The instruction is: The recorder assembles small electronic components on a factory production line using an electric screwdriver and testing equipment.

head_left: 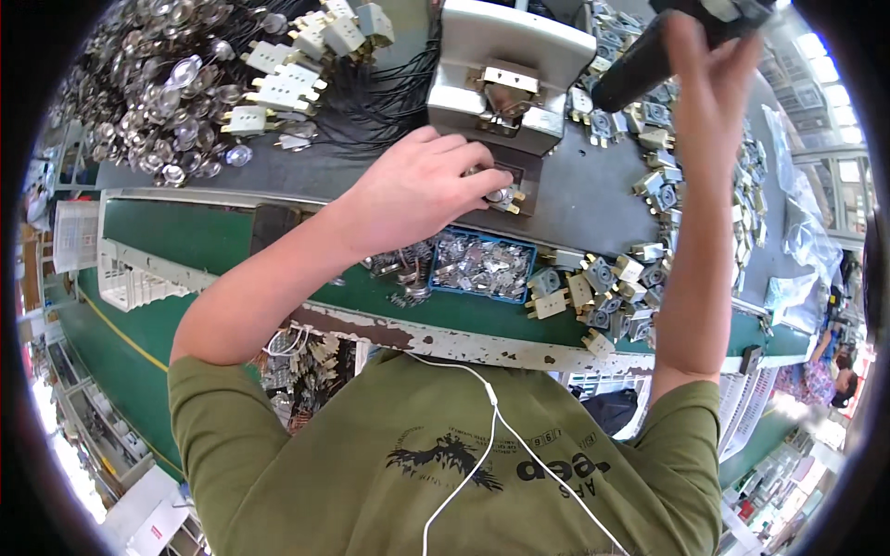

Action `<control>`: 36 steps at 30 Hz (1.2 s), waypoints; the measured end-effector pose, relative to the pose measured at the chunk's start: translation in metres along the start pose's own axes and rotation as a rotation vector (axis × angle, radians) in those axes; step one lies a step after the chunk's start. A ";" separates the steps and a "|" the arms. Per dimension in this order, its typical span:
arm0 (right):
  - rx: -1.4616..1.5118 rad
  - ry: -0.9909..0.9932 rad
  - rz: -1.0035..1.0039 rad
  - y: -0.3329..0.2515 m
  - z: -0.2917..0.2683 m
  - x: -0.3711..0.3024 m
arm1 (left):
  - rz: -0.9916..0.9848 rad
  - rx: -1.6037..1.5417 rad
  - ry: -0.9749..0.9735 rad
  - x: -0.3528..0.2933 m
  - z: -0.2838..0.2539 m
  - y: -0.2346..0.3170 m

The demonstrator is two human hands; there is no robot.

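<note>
My left hand (431, 181) reaches to the middle of the bench. Its thumb and fingers close on a small part (503, 196) with metal and brass-coloured pieces, partly hidden by the fingers, in a dark fixture (527, 176). My right hand (712, 69) is raised at the upper right, blurred, its fingers round a thick black cylindrical tool (635, 79) whose tip points down and left. Behind my left hand stands a silver-white metal block (579, 42) with a metal bracket (508, 88) on its front.
Round metal parts (167, 93) and white blocks (287, 88) with black wires heap at the left. Grey-and-white pronged blocks (603, 287) lie along the right and near side. A blue tray (531, 269) of small metal pieces sits on the green near ledge (389, 320).
</note>
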State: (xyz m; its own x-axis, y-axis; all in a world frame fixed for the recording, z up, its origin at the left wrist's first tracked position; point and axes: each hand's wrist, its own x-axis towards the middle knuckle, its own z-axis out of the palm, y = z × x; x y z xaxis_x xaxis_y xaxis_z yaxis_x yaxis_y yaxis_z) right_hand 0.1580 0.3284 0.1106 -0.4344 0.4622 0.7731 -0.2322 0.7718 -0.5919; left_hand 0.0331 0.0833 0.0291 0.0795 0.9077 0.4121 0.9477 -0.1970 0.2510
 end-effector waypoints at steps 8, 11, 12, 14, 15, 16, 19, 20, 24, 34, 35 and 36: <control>-0.877 -0.692 0.102 0.101 -0.093 -0.054 | -0.266 0.555 0.374 -0.036 -0.098 -0.044; -0.904 -0.797 0.100 0.092 -0.078 -0.059 | -0.370 0.623 0.256 -0.071 -0.097 -0.064; -0.933 -0.821 0.121 0.088 -0.072 -0.059 | -0.376 0.635 0.272 -0.076 -0.096 -0.062; -0.948 -0.791 0.062 0.099 -0.076 -0.058 | -0.318 0.731 0.320 -0.057 -0.099 -0.034; -0.964 -0.766 0.000 0.102 -0.078 -0.059 | -0.326 0.728 0.312 -0.058 -0.095 -0.034; -0.993 -0.800 0.115 0.093 -0.074 -0.055 | -0.323 0.705 0.350 -0.063 -0.093 -0.037; -1.029 -0.789 0.101 0.101 -0.083 -0.058 | -0.199 0.597 0.496 -0.064 -0.084 -0.029; -1.010 -0.800 0.152 0.093 -0.083 -0.058 | -0.324 0.430 0.360 -0.071 -0.080 -0.015; -0.747 -0.605 0.161 0.087 -0.090 -0.072 | -0.508 0.176 0.010 -0.107 -0.047 -0.014; -0.364 -0.638 0.400 0.045 -0.088 -0.109 | -0.509 0.321 0.044 -0.105 -0.011 -0.011; -0.366 -0.637 0.399 0.041 -0.084 -0.112 | -0.503 0.332 0.078 -0.103 -0.008 -0.011; -0.390 -0.630 0.361 0.037 -0.079 -0.115 | -0.502 0.330 0.081 -0.101 -0.006 -0.011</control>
State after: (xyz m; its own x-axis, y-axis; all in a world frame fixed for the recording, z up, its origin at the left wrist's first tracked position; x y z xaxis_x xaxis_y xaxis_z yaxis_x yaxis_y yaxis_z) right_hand 0.2676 0.3387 0.0179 -0.8585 0.4684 0.2088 0.2834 0.7726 -0.5681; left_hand 0.0129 -0.0089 -0.0096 -0.4139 0.8264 0.3818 0.9101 0.3855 0.1523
